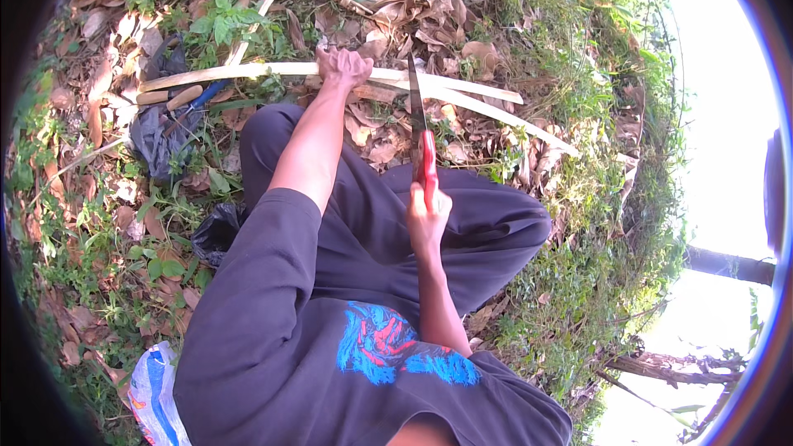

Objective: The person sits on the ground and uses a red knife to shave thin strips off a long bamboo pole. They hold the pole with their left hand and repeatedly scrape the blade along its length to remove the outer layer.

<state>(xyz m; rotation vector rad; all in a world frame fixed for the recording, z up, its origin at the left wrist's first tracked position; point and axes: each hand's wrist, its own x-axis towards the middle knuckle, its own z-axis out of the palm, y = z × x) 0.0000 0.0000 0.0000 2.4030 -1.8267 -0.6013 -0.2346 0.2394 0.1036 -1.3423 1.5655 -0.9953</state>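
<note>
My left hand [345, 66] is closed around a long pale wooden strip [248, 71], which lies crosswise in front of my folded legs. My right hand [429, 211] grips the red handle of a handsaw [418, 107]. The saw's dark blade points away from me and crosses the strip a little to the right of my left hand. Whether its teeth touch the wood, I cannot tell. A second pale strip [512, 121] slants to the right below the first one, partly under the blade.
Tools with wooden handles [183, 97] and one with a blue handle [208, 93] lie by a black plastic bag [165, 144] at the left. Another pale strip [263, 8] extends away beyond. A white and blue plastic sack [154, 392] sits near my left side. Dry leaves [388, 16] and grass cover the ground.
</note>
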